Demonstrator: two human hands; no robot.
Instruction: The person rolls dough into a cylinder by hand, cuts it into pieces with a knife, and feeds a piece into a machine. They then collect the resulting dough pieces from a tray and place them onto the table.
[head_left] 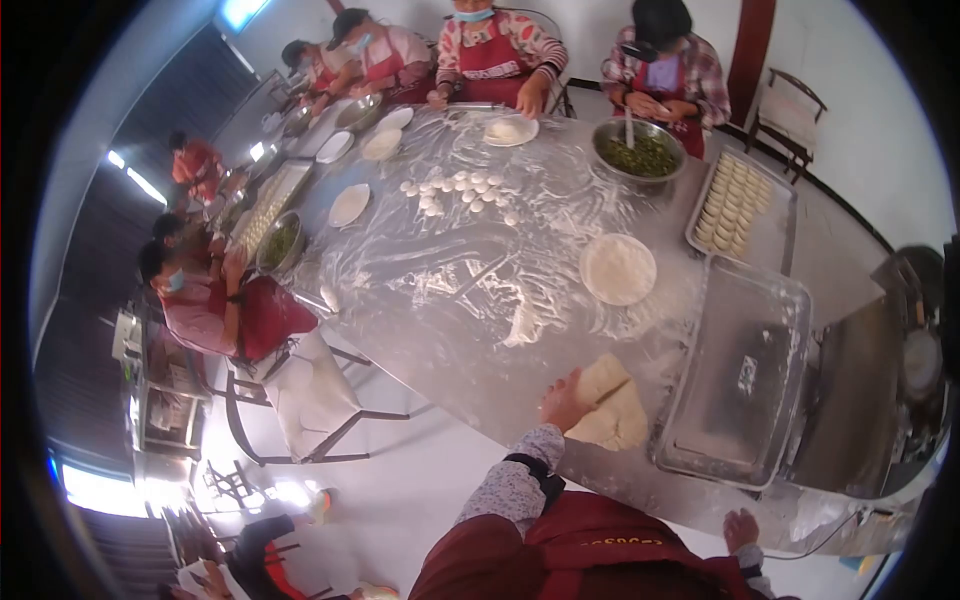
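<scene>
A large piece of pale dough (618, 420) lies on the floury metal table near its front edge, split by a dark gap from a second dough piece (603, 377) behind it. My left hand (565, 402) rests against the left side of the dough, fingers extended; its contact side is partly hidden. Lower right, at the table's front edge, my right hand (741, 530) appears small, with its fingers loosely extended and no object visible in it.
A metal tray (668, 400) stands right of the dough. Beyond are a plate of flour (618, 270), small dough balls (470, 188), a bowl of green filling (640, 155) and a tray of dumplings (735, 205). Several people in red aprons work around the table. A chair (310, 395) stands left.
</scene>
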